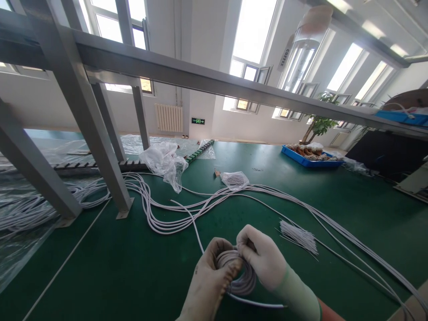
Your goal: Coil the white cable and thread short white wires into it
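Note:
A small coil of light grey cable (245, 278) is in front of me, just above the green tabletop or resting on it; I cannot tell which. My left hand (214, 272), in a soiled whitish glove, wraps round the coil's left side. At the coil's top edge, my right hand (259, 252), in a white glove with a green cuff, has thumb and fingers pinched together. What lies inside that pinch is hidden. One loose cable end (187, 211) runs up and away to the left, and another cable end (264, 305) sticks out below toward the right.
Long cables (200, 207) snake across the green table (160, 272). A bundle of thin white ties (298, 237) lies right of my hands. Beyond are a plastic bag (235, 180), crumpled film (163, 162) and a blue tray (310, 161). Grey metal posts (90, 111) and a crossbar (200, 76) stand ahead.

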Motion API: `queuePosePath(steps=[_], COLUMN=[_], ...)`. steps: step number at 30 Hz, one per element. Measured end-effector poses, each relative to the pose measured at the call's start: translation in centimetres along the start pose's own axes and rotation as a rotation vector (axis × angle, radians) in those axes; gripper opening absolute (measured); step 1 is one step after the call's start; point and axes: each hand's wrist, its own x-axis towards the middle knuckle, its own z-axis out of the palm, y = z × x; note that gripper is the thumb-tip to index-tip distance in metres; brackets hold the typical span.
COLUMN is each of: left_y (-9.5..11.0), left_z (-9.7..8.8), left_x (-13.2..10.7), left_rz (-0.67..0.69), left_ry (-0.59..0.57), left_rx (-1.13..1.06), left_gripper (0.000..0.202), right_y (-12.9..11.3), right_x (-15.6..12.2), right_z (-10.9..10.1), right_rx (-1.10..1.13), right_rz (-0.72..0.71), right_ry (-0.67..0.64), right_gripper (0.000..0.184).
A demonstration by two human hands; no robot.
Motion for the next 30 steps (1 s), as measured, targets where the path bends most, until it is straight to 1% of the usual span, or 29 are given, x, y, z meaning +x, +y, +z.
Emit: queuePosePath(steps=[2, 5, 7, 8, 10, 12, 14, 16, 18, 19, 21, 24, 26, 28, 30], left_y=[0.2, 0.2, 0.0, -0.1, -0.2, -0.4, -0.5, -0.6, -0.7, -0.7, -0.8, -0.8, -0.7, -0.5, -0.1], left_z=[0.3, 0.3, -0.1, -0.4, -0.9, -1.4, -1.6, -1.6, -1.6, -1.6, -1.7, -2.1, -2.3, -2.3, -2.0], left_x=[-0.2, -0.4, -0.3, -0.2, 0.0, 0.2, 0.4, 0.6, 0.7, 0.7, 0.8, 1.1, 1.3, 1.4, 1.1], left_rz=[-0.021, -0.004, 0.003, 0.005, 0.017, 0.023, 0.014, 0.008, 0.001, -0.009, -0.020, 0.002, -0.021, -0.065, -0.098], left_ry=[0.009, 0.042, 0.059, 0.062, 0.056, 0.031, -0.006, -0.038, -0.059, -0.065, -0.072, -0.082, -0.124, -0.182, -0.202], left_rx=[0.017, 0.024, -0.011, -0.032, -0.071, -0.095, -0.140, -0.195, -0.228, -0.230, -0.224, -0.232, -0.204, -0.148, -0.101], left_gripper=[0.020, 0.012, 0.014, 0.016, 0.019, 0.022, 0.025, 0.027, 0.028, 0.028, 0.030, 0.033, 0.036, 0.039, 0.040], right_y=[-0.1, -0.4, -0.5, -0.5, -0.2, 0.3, 0.7, 1.0, 0.9, 0.8, 0.7, 0.8, 1.3, 1.9, 2.5], right_x=[0.2, 0.3, 0.2, 0.2, 0.1, 0.2, 0.3, 0.4, 0.4, 0.4, 0.3, 0.1, 0.1, 0.3, 0.5], right_z=[0.2, 0.3, 0.0, -0.3, -1.2, -2.1, -2.7, -2.7, -2.2, -1.9, -1.4, -1.1, -1.3, -1.7, -2.1], right_rx=[0.015, 0.045, 0.082, 0.119, 0.212, 0.274, 0.241, 0.172, 0.165, 0.185, 0.223, 0.248, 0.226, 0.135, -0.015], right_rz=[0.059, 0.127, 0.131, 0.118, 0.070, 0.044, 0.056, 0.062, 0.046, 0.038, 0.020, -0.066, -0.195, -0.349, -0.460], right_ry=[-0.012, -0.005, -0.014, -0.032, -0.037, 0.010, 0.034, -0.036, -0.123, -0.147, -0.144, -0.096, -0.098, -0.115, -0.135], right_gripper=[0.012, 0.008, 0.004, 0.005, 0.016, 0.027, 0.029, 0.024, 0.018, 0.016, 0.011, 0.008, 0.008, 0.011, 0.017])
